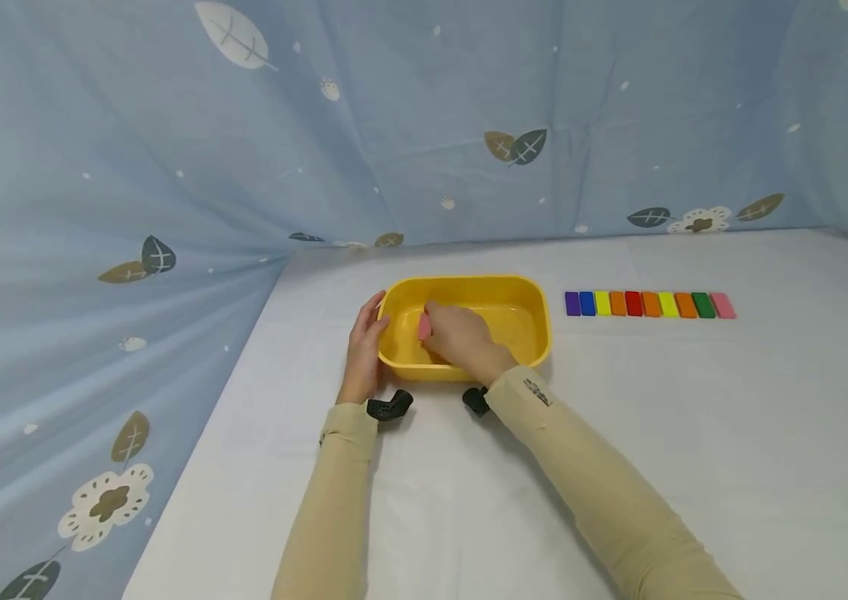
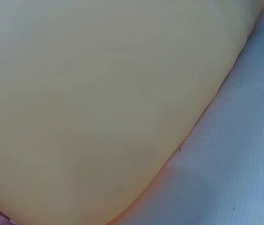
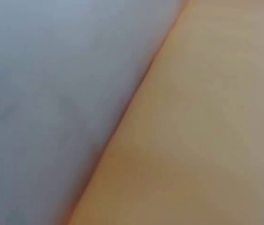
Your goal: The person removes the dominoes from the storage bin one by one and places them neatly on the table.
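Note:
A yellow plastic basin point(image 1: 465, 374) stands on the white-covered table. My left hand point(image 1: 362, 354) holds its left side, thumb at the rim and fingers along the outer wall. My right hand point(image 1: 461, 336) reaches over the near rim into the basin and pinches a pink block point(image 1: 425, 326) above the left part of its floor. Part of that block is hidden by the fingers. In the left wrist view the basin's wall point(image 2: 94, 103) fills most of the picture, as does the wall point(image 3: 202, 122) in the right wrist view.
To the right of the basin, a row of flat coloured blocks point(image 1: 634, 303) lies side by side, from purple to pink. White cloth point(image 1: 694, 433) covers the table. Blue leaf-printed fabric point(image 1: 424, 125) hangs behind and at the left.

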Demonstrator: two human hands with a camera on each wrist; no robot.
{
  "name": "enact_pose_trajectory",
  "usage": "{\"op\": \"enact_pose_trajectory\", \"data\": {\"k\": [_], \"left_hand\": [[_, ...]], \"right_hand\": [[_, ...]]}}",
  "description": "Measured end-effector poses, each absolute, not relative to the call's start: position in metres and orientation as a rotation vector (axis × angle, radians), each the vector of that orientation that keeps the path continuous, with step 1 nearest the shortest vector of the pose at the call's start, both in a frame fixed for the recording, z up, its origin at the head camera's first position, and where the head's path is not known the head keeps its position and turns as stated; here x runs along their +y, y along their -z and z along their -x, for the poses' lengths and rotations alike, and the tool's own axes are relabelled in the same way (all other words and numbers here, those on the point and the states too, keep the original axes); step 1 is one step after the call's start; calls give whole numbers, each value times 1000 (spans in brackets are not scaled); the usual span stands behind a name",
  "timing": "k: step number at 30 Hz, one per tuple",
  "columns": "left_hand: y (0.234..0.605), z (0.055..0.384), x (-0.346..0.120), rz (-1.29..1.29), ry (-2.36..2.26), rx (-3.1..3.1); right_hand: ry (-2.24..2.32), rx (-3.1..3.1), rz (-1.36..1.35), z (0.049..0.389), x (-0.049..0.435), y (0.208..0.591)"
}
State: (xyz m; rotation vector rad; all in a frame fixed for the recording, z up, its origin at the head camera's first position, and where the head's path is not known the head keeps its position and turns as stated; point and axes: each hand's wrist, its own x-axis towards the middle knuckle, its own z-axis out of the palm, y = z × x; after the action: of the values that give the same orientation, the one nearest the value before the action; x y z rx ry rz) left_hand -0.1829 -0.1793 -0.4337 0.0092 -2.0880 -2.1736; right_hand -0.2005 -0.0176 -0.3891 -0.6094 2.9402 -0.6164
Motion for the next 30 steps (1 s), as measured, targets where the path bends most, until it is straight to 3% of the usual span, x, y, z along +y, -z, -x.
{"op": "enact_pose_trajectory", "data": {"k": [19, 30], "left_hand": [[432, 185, -177, -12, 2200, -2066], [414, 172, -174, 10, 2235, -2063]], "right_hand": [[837, 2745, 527, 196, 19, 385], [985, 2813, 777, 189, 44, 378]]}}
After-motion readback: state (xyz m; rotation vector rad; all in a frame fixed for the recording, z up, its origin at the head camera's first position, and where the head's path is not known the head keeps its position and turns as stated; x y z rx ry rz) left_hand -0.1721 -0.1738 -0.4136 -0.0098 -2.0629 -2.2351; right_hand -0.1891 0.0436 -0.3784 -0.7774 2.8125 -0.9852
